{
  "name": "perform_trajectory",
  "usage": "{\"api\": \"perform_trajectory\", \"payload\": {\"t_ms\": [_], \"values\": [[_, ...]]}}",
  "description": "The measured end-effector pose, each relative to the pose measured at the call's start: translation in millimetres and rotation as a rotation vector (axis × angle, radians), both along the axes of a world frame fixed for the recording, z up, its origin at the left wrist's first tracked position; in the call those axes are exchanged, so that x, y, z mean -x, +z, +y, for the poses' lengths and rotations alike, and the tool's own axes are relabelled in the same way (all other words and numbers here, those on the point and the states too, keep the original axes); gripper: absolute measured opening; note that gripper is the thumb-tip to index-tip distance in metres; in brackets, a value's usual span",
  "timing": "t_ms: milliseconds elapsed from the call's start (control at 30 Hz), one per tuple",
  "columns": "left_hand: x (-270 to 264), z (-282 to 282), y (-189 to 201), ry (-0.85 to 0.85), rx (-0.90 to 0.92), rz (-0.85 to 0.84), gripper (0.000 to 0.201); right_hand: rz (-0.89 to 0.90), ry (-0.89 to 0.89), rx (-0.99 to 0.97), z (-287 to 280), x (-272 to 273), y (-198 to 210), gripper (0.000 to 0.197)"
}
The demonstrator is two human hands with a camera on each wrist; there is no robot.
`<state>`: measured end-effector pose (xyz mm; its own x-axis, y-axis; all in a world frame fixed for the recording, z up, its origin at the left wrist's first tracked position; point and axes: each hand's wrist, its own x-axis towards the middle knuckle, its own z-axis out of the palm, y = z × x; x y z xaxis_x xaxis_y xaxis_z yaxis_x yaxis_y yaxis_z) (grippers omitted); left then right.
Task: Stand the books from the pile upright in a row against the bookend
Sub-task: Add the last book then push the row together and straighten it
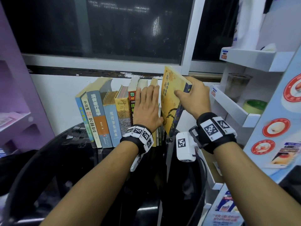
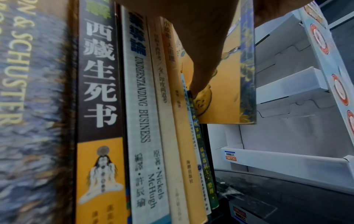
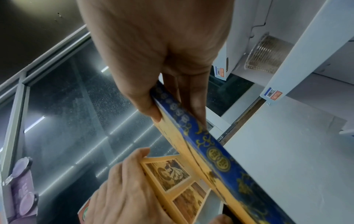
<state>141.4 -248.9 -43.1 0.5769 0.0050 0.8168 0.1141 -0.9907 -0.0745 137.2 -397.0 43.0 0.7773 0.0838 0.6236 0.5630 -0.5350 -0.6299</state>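
Step in hand: you're slotting yellow book [image 1: 171,101] at right end of row [image 1: 114,111]. R hand [image 1: 193,95] pinches its spine, thumb on cover (book tilted, off table). L hand [image 1: 148,108] flat, fingers together, bracing row. Next: lower, square upright.

Shop: white display rack [image 1: 244,62] with price labels [image 1: 224,54], product posters [image 1: 276,128].

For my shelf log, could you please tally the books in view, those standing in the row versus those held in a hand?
Books standing in the row: 11
Yellow book held tilted by the right hand: 1
Total: 12 books
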Motion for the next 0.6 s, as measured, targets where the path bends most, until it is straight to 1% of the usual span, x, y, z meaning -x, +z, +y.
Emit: {"api": "perform_trajectory", "payload": {"t_ms": [200,400,600], "values": [[1.8,1.0,0.7,-0.001,-0.009,0.020,0.110,-0.003,-0.027,-0.014,15.3,-13.4,-11.2,0.033],[2.4,3.1,0.5,-0.003,-0.026,0.038,0.113,0.016,-0.033,0.018,28.0,-23.4,-21.4,0.034],[2.8,5.2,-0.4,-0.016,-0.031,0.045,0.115,0.042,-0.036,0.027,30.5,-26.9,-30.8,0.048]]}}
